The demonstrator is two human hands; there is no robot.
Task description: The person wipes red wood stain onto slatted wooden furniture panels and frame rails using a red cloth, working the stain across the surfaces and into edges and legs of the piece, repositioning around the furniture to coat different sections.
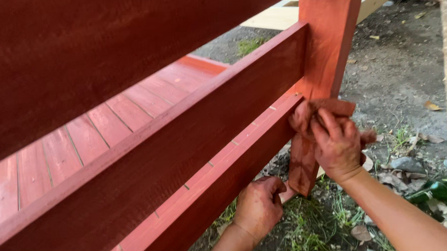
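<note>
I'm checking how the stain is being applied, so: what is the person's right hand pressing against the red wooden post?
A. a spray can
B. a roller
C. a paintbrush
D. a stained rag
D: the right hand grips a crumpled, red-stained rag against the post; no brush, roller or can shows.

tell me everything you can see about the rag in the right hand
The rag is a small crumpled cloth, soaked red-brown like the stain on the wood. The right hand, itself stained red, bunches it under the fingers and presses it against the upright red post, just where the lower rail meets it. One flat corner sticks out to the right past the fingers; the rest is hidden beneath the hand. Its original colour cannot be told.
</note>
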